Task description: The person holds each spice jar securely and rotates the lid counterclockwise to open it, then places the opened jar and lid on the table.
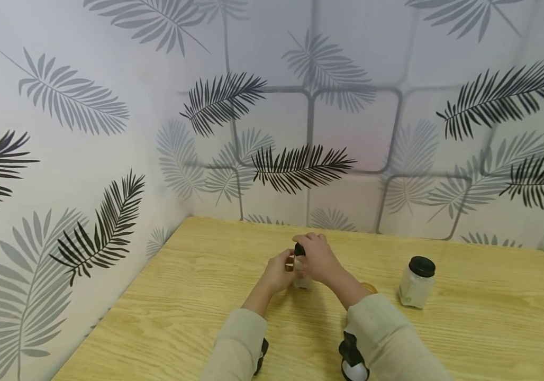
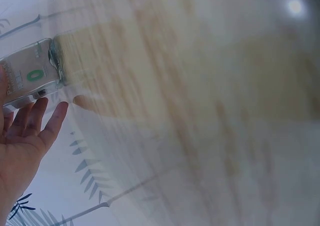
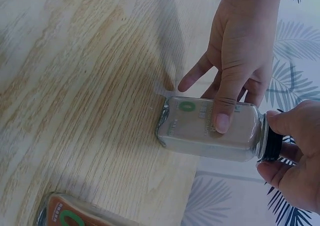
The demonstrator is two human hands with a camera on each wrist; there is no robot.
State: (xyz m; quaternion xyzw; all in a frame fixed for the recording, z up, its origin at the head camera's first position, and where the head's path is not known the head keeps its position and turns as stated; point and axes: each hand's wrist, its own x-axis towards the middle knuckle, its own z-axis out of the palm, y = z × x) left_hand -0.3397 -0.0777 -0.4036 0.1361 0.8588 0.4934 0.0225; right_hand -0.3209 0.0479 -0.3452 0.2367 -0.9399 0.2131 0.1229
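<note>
A square glass jar with pale contents and a green mark stands upright on the table. My left hand holds its body, the thumb lying along one face in the right wrist view. My right hand pinches the black lid at the top with thumb and fingers. The lid sits on the jar's neck. In the left wrist view the jar's base shows at the left edge, beside my left fingers. From the head, my hands cover most of the jar.
A second pale jar with a black lid stands to the right on the wooden table. A jar with orange-brown contents is nearer, mostly hidden behind my right forearm in the head view. A leaf-patterned wall borders the table.
</note>
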